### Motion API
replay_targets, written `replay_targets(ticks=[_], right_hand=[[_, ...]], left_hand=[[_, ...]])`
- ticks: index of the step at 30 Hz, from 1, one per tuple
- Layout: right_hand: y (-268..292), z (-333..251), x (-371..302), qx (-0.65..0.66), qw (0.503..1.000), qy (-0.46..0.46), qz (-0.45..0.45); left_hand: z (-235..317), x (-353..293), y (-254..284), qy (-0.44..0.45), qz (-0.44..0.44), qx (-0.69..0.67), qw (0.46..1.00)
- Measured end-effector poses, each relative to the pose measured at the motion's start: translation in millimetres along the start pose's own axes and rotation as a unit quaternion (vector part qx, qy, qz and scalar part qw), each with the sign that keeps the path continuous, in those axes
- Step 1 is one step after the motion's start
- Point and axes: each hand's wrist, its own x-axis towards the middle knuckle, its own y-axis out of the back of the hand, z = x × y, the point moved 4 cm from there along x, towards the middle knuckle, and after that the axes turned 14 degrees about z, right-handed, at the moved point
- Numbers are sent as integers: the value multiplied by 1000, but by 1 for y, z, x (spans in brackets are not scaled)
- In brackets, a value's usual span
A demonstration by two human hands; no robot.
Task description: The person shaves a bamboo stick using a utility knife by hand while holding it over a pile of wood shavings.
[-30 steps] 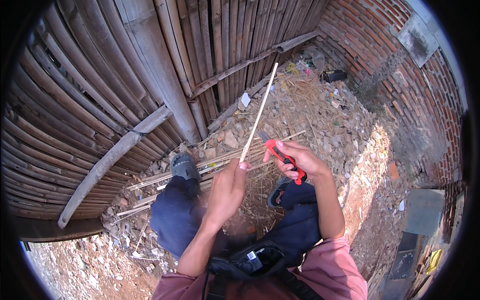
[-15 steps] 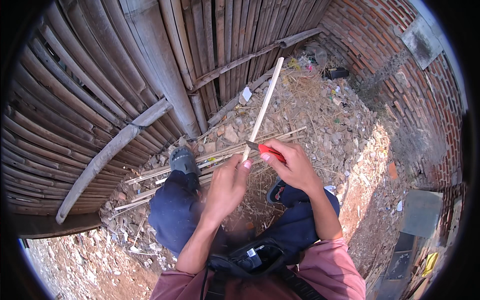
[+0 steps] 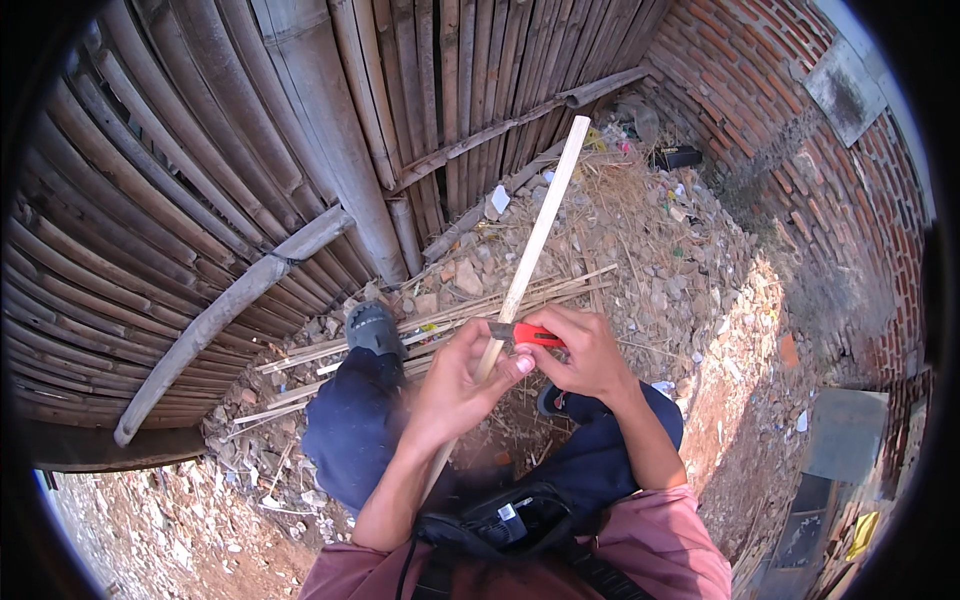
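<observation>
Now L hand (image 3: 455,385) grips a pale bamboo strip (image 3: 535,235) just below R hand (image 3: 590,355), which is closed on a red knife (image 3: 530,335), blade against the strip. Risk: blade slips on smooth bamboo and nicks L thumb beside it. Strip long, flat, stiff.

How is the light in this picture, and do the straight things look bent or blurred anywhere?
Head view: hard sunlight from the right lights the rubble ground, with a deep shadow under the brick wall; the bamboo fence poles bow toward the dark round rim; the left hand, right hand and bamboo strip are sharp.
</observation>
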Motion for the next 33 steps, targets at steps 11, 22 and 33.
replay_targets(ticks=[11,22,33], right_hand=[[-3,-3,0,21,999,36,7],[-6,-4,-6,2,999,28,29],[-8,-14,-8,-6,998,8,58]], left_hand=[[2,-2,2,17,9,4,1000],[-1,2,1,11,9,35,999],[-7,4,3,-51,11,53,997]])
